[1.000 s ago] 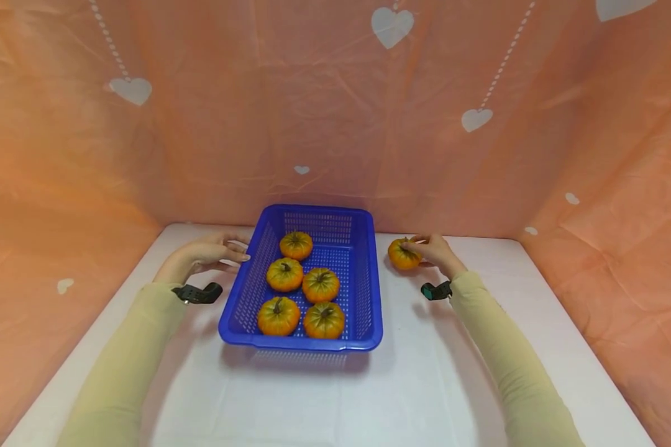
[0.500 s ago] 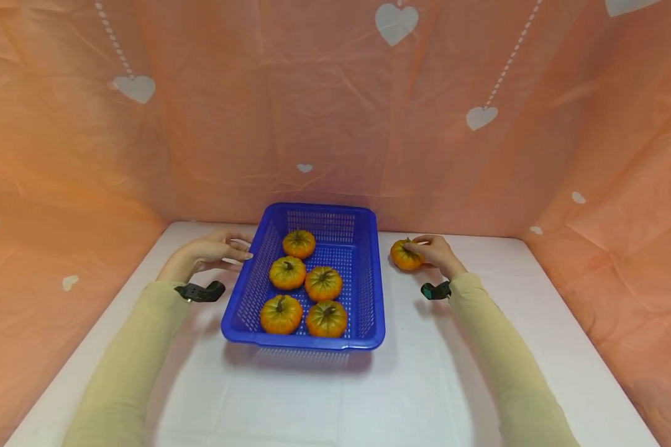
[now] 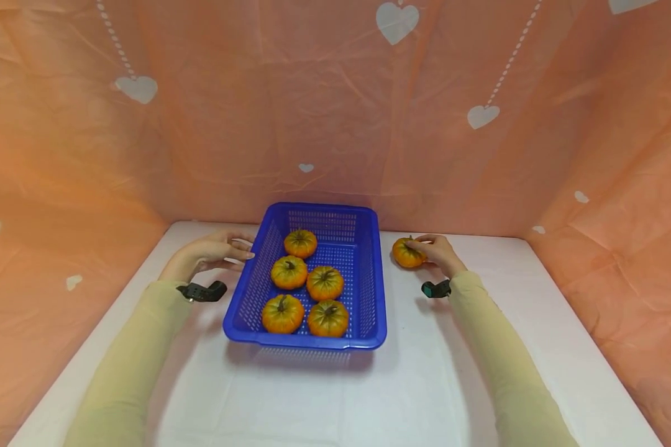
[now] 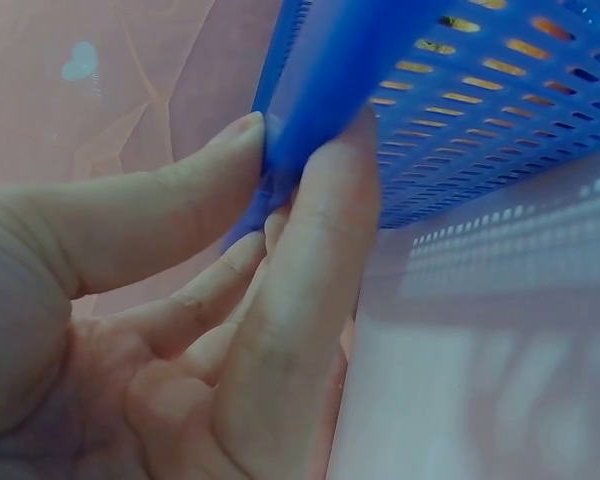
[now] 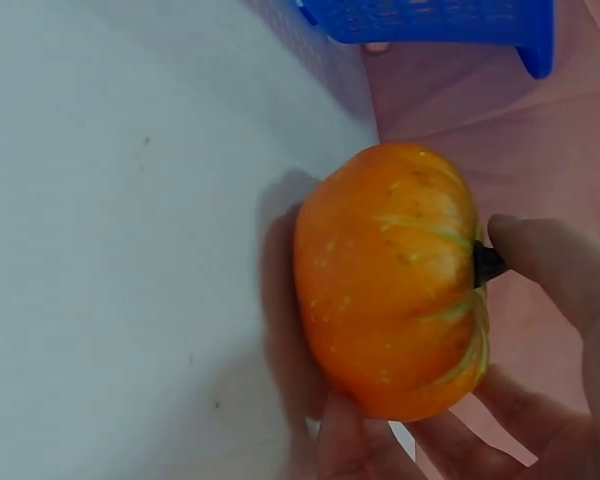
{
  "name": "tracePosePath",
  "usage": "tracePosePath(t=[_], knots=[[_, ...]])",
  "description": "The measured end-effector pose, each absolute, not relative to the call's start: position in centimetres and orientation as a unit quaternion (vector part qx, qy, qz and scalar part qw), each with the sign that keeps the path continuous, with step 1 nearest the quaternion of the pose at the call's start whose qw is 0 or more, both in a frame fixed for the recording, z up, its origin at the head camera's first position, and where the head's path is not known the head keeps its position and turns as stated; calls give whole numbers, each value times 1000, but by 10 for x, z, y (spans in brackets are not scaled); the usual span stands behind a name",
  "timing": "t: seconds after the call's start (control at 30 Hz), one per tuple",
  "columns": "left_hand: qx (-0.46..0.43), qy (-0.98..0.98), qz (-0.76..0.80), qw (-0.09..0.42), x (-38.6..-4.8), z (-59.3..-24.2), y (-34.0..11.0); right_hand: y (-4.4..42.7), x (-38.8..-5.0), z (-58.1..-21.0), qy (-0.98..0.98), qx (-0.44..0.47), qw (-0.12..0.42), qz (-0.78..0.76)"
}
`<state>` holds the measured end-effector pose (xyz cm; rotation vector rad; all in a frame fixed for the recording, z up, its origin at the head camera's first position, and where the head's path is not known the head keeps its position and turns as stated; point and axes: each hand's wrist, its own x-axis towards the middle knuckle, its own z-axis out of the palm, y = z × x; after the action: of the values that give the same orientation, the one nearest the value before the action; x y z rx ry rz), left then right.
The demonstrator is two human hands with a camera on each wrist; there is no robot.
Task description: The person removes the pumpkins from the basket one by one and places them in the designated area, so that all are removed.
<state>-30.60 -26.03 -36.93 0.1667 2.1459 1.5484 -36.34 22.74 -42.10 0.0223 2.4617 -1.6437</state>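
My left hand [image 3: 215,251] is at the left side of a blue plastic basket [image 3: 307,341]. In the left wrist view, the thumb and index finger pinch the basket's rim [image 4: 330,80] from either side. Inside the basket sit several small orange pumpkins [image 3: 325,284] with green-tinged tops. To the right of the basket, my right hand [image 3: 438,251] holds another small pumpkin [image 3: 407,253]. The right wrist view shows the thumb against the dark stem [image 5: 487,264] and the fingers around the pumpkin's lower side. Whether that pumpkin touches the table cannot be made out.
A white-covered table [image 3: 291,403] bears the basket. Orange-pink cloth [image 3: 335,124] with white hearts rises behind it and on both sides. A dark band [image 3: 202,292] is on the left wrist, and a similar band [image 3: 436,289] is on the right.
The head view has shifted slightly, so the basket and pumpkins appear a little further right. Both hands keep their holds, with barely any movement.
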Motion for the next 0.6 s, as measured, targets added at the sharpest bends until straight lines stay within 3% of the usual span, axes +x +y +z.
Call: tracePosePath(t=[0.6], knots=[[54, 785, 567, 243, -304, -367, -260, 219, -366, -421, 848, 23, 107, -519]])
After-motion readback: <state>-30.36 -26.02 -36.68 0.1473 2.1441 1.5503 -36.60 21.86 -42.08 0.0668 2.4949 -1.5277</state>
